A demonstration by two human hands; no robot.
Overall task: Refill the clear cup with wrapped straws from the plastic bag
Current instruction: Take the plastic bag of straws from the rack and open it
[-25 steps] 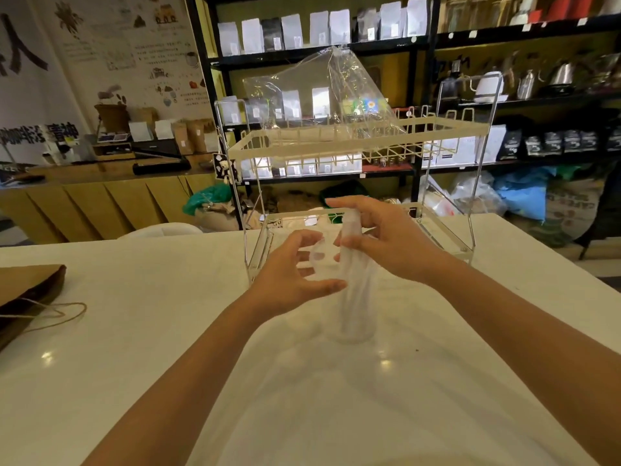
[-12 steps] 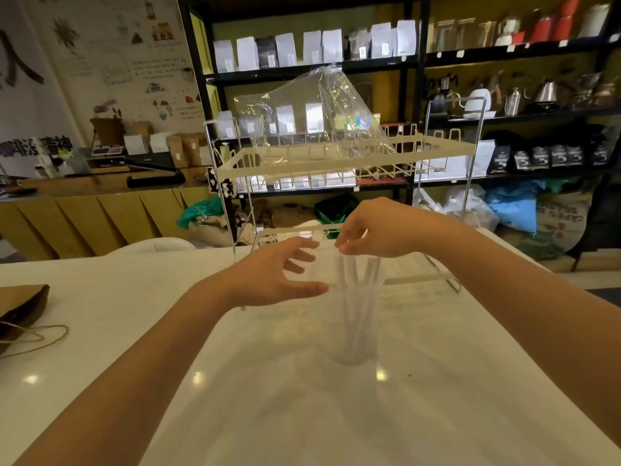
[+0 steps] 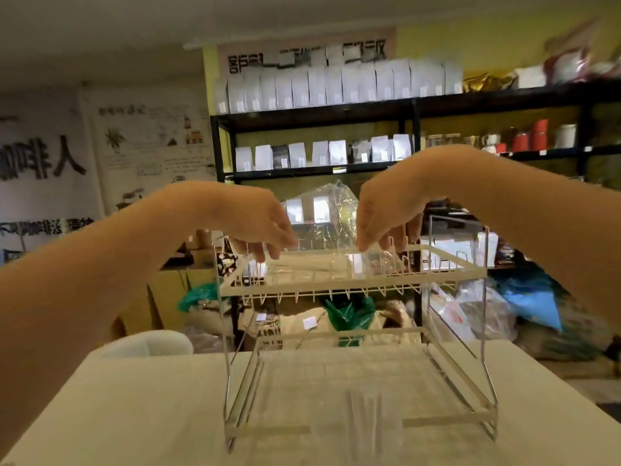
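Note:
The clear plastic bag lies on the top tier of a white wire rack, its loose end puffed upward. Pale wrapped straws lie flat inside it. My left hand reaches over the rack's left side, fingers curled down onto the bag's left end. My right hand is at the bag's right part, fingertips pinched on the plastic. The clear cup stands on the white table in front of the rack, blurred, with a few straws upright in it. Both hands are well above the cup.
The rack's lower tier and its front feet stand on the white table. A white chair back shows beyond the table's far left edge. Black shelves with white pouches and sacks on the floor fill the background.
Both hands have left the cup and risen to the bag on the rack's top tier. The view has tilted up, so the cup now sits low in the frame.

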